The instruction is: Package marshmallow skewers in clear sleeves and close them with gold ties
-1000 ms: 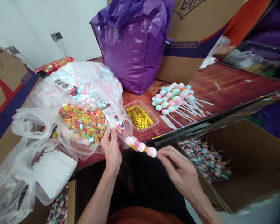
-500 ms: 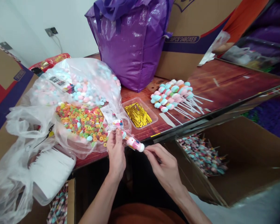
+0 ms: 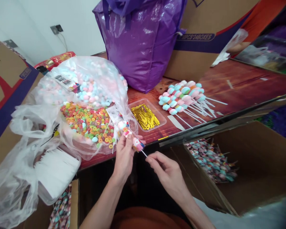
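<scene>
A marshmallow candy stick [image 3: 126, 132] in a clear printed wrapper lies between my hands, tilted down to the right. My left hand [image 3: 125, 153] is closed around the wrapped candy. With thumb and fingers pinched, my right hand [image 3: 165, 167] grips the lower end of the thin white stick [image 3: 144, 153]. Behind my left hand are more clear printed wrappers [image 3: 113, 114], lying on a plastic bag of ring candies [image 3: 85, 124]. Just beyond the hands sits a clear tray [image 3: 163, 122] of gold twist ties [image 3: 145, 117].
Unwrapped marshmallow sticks [image 3: 182, 97] are piled on the red-brown table [image 3: 250, 78]. A tub of white sticks [image 3: 58, 171] stands at left, and a carton [image 3: 257, 165] of wrapped candy at lower right. A purple bag [image 3: 140, 44] and another person's arm [image 3: 238, 47] are behind.
The candy has slid farther into the wrapper, up and left. A length of bare white stick now shows between the wrapper and my right hand. The view has shifted slightly.
</scene>
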Motion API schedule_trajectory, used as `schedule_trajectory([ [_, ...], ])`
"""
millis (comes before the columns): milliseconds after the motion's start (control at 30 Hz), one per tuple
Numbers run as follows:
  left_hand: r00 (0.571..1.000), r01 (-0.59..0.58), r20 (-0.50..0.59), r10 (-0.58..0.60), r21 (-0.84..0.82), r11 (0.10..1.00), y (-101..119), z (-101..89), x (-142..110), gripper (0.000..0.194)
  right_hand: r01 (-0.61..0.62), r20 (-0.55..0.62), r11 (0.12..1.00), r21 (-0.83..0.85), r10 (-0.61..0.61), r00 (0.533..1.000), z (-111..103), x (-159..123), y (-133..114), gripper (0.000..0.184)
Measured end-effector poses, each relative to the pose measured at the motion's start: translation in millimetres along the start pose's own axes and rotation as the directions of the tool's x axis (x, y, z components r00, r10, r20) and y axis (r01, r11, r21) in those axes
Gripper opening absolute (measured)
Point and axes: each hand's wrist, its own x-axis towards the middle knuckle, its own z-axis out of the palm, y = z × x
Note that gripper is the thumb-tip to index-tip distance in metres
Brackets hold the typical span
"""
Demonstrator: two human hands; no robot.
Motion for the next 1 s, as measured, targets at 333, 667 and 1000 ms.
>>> schedule_trajectory([
  [333,1.000,-0.004,-0.003,0.004,0.088,0.996,-6,-9.0,-9,0.034,-0.083,-0.043,0.973,0.215,0.094,0.995,35,1,6,0.027],
  [667,0.998,-0.035,0.066,0.024,0.172,0.985,-1,-18.6,-11,0.029,-0.172,0.009,0.881,0.441,0.187,0.982,49,16,-17,0.033],
  [1000,0.993,-0.122,0.009,0.122,0.162,0.979,6,-26.0,-13,0.023,-0.192,0.078,0.859,0.475,0.176,0.981,55,35,-31,0.040],
])
